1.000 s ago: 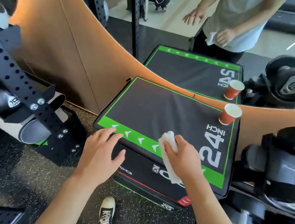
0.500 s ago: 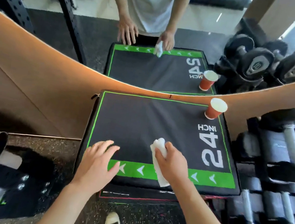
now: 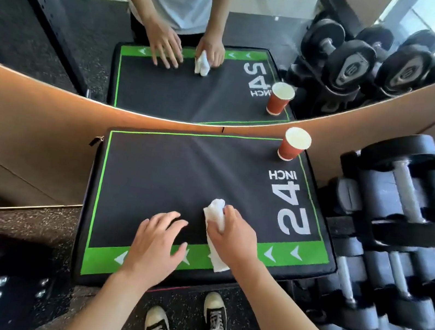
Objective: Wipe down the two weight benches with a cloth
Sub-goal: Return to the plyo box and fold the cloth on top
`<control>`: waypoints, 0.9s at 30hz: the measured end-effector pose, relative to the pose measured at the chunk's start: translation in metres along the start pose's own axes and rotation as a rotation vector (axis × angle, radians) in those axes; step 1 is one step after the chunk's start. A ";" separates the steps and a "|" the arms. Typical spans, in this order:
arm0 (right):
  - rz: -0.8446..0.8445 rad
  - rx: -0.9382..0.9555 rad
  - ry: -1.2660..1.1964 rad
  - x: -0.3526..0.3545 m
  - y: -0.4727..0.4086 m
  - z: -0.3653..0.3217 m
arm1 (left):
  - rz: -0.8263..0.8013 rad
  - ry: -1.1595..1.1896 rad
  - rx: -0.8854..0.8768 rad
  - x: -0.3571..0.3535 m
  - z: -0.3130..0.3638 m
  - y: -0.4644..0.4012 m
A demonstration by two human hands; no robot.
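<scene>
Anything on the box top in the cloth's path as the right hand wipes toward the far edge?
Mostly no. The right hand grips the white cloth near the front of the black pad. Only a red paper cup stands on it, at the far right corner. The left hand rests beside the cloth.

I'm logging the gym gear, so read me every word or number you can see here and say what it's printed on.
"24": large white digits on the black box top.
"INCH": white letters beside the digits, same top.
Mirror: the same print, reversed.
Dumbbell end markings: too blurred to read.
Red paper cup: no readable text.
</scene>
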State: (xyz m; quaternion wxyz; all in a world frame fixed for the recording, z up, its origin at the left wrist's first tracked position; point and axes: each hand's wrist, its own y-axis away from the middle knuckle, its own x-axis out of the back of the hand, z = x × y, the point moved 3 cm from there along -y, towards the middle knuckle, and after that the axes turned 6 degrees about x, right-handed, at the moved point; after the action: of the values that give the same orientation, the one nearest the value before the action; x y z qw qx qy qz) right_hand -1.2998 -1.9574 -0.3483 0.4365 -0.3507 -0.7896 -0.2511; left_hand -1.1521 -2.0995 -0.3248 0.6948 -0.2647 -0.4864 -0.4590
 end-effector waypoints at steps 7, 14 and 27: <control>-0.106 0.310 -0.115 0.031 0.008 0.030 | 0.063 0.052 -0.054 -0.024 0.032 0.000; -0.188 0.432 -0.074 0.038 0.015 0.047 | 0.124 0.080 -0.062 -0.044 0.057 0.001; -0.118 0.354 -0.034 0.051 0.001 0.054 | 0.210 0.019 0.110 -0.050 0.081 -0.014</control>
State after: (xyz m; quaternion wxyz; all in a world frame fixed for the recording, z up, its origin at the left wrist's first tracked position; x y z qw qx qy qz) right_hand -1.3461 -1.9020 -0.3308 0.4623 -0.2258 -0.8479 -0.1276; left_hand -1.2051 -2.0211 -0.3410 0.7569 -0.2712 -0.4741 -0.3587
